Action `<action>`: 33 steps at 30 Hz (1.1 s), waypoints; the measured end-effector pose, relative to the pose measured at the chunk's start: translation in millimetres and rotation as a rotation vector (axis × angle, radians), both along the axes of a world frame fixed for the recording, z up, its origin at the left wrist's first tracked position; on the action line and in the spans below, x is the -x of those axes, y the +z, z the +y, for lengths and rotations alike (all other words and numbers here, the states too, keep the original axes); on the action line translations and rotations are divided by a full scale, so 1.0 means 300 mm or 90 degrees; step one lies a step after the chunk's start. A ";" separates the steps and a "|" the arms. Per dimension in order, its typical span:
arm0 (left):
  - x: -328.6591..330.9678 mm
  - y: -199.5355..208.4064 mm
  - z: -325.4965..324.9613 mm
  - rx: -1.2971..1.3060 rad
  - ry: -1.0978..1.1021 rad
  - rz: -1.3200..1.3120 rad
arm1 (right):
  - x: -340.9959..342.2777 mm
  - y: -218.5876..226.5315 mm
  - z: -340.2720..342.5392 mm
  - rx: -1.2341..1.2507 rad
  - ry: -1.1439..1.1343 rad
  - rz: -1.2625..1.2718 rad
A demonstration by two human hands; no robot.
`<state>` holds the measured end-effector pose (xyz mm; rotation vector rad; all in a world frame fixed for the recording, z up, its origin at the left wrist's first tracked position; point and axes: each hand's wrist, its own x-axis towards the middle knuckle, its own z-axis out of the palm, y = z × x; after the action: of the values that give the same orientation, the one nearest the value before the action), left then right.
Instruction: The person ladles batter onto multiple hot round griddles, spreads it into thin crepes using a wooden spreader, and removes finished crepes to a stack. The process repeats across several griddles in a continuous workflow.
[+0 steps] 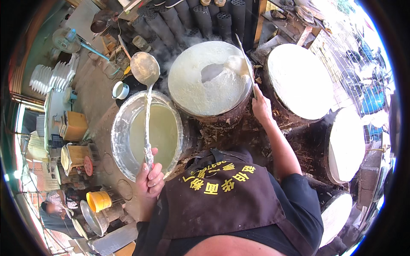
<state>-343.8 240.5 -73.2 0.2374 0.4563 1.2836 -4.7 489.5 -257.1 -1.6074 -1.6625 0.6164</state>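
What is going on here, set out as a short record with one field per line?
Left hand: grips a long-handled ladle
Right hand: grips a thin stick-like tool
Below the ladle handle: a wide basin of pale liquid
By the tool: a steaming round white top with a darker patch
To the right: more round white tops
Far side: black perforated cylinders
Worn: brown apron

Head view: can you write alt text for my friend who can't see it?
A person's left hand holds a long ladle near a metal pot of pale liquid; the right hand holds a thin stick by a steaming, pale-topped drum. More white-topped drums stand to the right.
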 end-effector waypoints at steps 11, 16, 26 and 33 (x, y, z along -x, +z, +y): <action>-0.011 -0.003 0.021 0.045 -0.002 -0.041 | 0.034 0.001 -0.010 0.017 -0.004 0.021; -0.032 0.000 0.027 0.088 0.009 -0.008 | 0.193 0.001 -0.080 0.057 0.114 -0.110; -0.073 0.014 -0.015 0.115 0.009 0.012 | 0.034 0.022 0.099 0.044 0.098 0.015; -0.132 0.013 -0.001 0.147 0.008 0.005 | 0.032 0.041 0.126 0.028 0.320 -0.102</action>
<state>-304.1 240.2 -69.1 0.0452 0.6083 1.2302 -14.4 527.4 -244.7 -1.2929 -2.2125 0.7891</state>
